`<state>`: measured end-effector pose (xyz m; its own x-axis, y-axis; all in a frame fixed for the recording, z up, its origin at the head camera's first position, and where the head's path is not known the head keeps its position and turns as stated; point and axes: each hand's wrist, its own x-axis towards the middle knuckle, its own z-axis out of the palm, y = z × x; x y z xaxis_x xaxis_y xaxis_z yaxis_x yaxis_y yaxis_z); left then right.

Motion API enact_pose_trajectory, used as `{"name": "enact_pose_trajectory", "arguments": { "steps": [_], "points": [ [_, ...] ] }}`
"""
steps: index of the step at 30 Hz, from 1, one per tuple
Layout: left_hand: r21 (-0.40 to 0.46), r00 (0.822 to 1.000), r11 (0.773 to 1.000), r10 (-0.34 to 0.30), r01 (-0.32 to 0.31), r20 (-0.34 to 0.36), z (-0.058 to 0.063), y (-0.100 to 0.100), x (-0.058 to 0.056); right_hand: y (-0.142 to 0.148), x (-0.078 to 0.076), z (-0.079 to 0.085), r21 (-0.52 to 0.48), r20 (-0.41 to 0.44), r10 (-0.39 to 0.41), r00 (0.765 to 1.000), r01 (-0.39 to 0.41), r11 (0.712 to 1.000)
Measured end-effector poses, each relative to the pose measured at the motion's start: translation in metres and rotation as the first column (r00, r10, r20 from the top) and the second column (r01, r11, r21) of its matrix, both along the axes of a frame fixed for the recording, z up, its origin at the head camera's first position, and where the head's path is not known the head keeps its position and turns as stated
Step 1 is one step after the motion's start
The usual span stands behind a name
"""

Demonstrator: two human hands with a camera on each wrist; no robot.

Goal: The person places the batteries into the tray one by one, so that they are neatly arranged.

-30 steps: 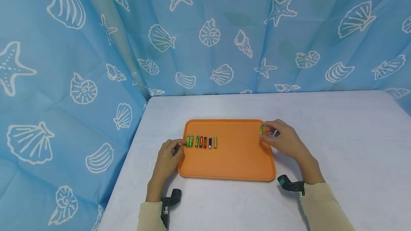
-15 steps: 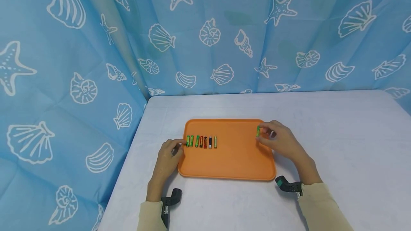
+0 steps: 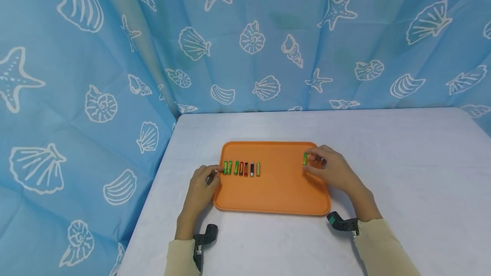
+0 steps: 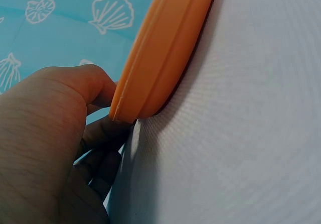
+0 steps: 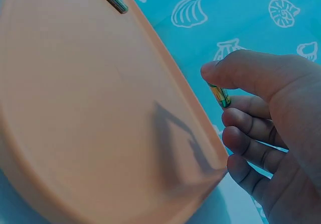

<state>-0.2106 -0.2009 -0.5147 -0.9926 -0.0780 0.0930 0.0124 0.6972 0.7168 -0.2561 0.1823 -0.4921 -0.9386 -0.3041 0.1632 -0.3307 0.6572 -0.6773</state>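
Observation:
My right hand [image 3: 327, 166] pinches a small green battery [image 3: 305, 159] between thumb and fingers, over the right part of the orange tray [image 3: 284, 195]. In the right wrist view the battery [image 5: 220, 96] shows yellow and green under my thumb. My left hand [image 3: 201, 185] grips the tray's left rim, thumb and fingers on either side of it, as the left wrist view shows on the tray edge [image 4: 150, 58]. Several batteries lie side by side in a row on the tray's left half: green ones [image 3: 229, 168], red ones [image 3: 246, 169], a dark blue one [image 3: 252, 169] and a yellow-green one [image 3: 258, 169].
The tray lies on a table with a white cloth [image 3: 414, 182]. Behind and to the left hangs a blue curtain [image 3: 230, 54] with white shell prints. Each wrist bears a black camera mount, such as the right one [image 3: 341, 221].
My right hand has moved a little to the left with the green battery, farther in over the tray. My left hand and the row of batteries have stayed in place.

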Motion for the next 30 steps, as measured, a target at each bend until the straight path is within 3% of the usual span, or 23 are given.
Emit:
{"name": "enact_pose_trajectory", "arguments": {
  "steps": [30],
  "points": [
    [0.013,1.0,1.0,-0.004,0.004,0.005,-0.001,-0.002,0.0,-0.015,0.002,-0.008,-0.011,0.044,0.046,0.998,-0.046,0.999]
  ]
}}
